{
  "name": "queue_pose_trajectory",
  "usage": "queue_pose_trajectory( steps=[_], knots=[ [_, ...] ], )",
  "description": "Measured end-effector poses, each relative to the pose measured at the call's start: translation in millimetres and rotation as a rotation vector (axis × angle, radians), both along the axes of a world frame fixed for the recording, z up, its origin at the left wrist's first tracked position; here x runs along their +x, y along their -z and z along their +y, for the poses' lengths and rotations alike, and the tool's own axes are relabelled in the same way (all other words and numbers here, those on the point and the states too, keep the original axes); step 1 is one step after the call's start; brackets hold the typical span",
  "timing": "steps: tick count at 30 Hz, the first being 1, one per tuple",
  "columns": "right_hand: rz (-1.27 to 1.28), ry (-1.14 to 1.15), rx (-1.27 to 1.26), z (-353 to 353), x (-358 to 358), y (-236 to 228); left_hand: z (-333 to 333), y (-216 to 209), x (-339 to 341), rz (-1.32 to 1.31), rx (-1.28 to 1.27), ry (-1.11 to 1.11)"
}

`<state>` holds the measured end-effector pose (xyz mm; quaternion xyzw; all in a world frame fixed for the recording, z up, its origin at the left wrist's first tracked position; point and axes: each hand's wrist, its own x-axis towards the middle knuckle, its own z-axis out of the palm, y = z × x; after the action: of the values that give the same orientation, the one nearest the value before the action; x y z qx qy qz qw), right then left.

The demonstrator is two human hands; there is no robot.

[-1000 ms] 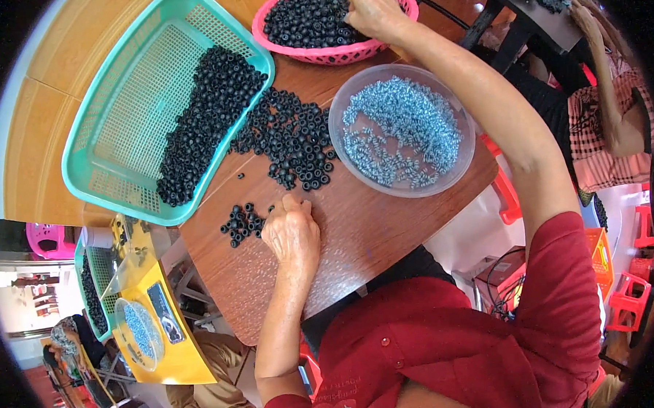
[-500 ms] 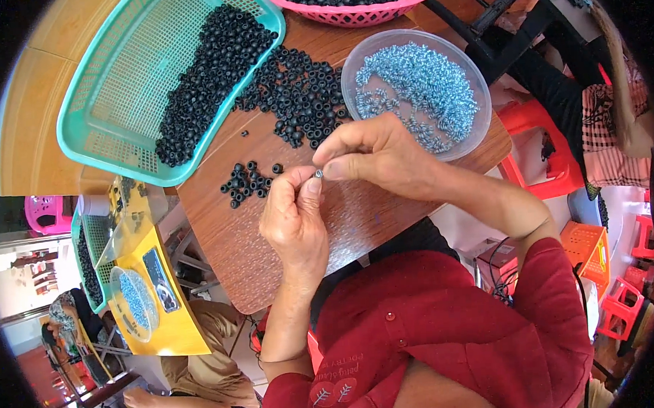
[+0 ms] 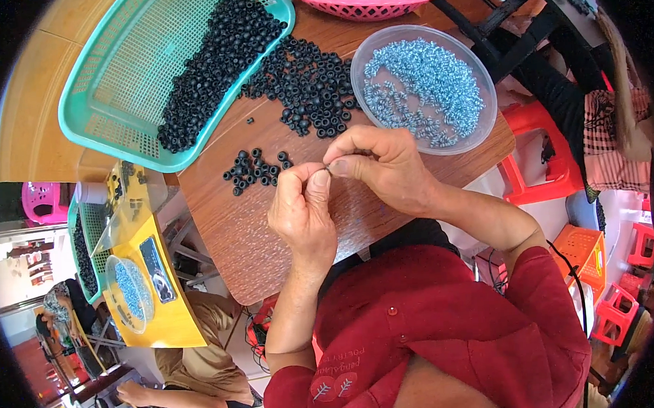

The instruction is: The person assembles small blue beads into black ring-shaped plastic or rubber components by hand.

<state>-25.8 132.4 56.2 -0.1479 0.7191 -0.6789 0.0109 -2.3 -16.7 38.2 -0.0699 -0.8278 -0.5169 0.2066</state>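
Note:
Over the wooden table (image 3: 248, 240), my left hand (image 3: 304, 212) and my right hand (image 3: 391, 165) meet fingertip to fingertip. Each is closed in a pinch on something tiny, mostly hidden between the fingers. Just left of them lies a small group of black ring-like plastic pieces (image 3: 247, 175). Beyond my hands spreads a larger pile of the same black pieces (image 3: 307, 81). Close behind my right hand stands a round clear tub (image 3: 492, 102) holding many small shiny blue-silver parts (image 3: 435, 82).
A green mesh basket (image 3: 114, 86) of black pieces overhangs the table's far left, and a pink basket (image 3: 370, 11) stands at the back. A red stool (image 3: 544, 154) is to the right. At left, another person sits by a yellow table (image 3: 171, 320).
The silvery part that showed at my left fingertips is now mostly covered by my fingers. My right fingers have curled in closer. The whole view has shifted slightly.

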Motion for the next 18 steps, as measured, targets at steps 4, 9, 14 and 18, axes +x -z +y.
queue_pose_trajectory(
  steps=[4, 9, 14, 18],
  knots=[
    [0.272, 0.051, 0.132, -2, -4, 10, 2, -5, 1, -0.313, 0.459, 0.089],
    [0.309, 0.029, 0.155, -2, -4, 17, 0, -4, 0, -0.429, 0.643, 0.164],
    [0.162, -0.023, 0.122, 0, 1, 14, -1, -5, 0, -0.498, 0.742, 0.183],
    [0.006, 0.012, 0.024, -4, 7, 14, -2, 0, -1, -0.565, 0.896, 0.215]
  ],
)
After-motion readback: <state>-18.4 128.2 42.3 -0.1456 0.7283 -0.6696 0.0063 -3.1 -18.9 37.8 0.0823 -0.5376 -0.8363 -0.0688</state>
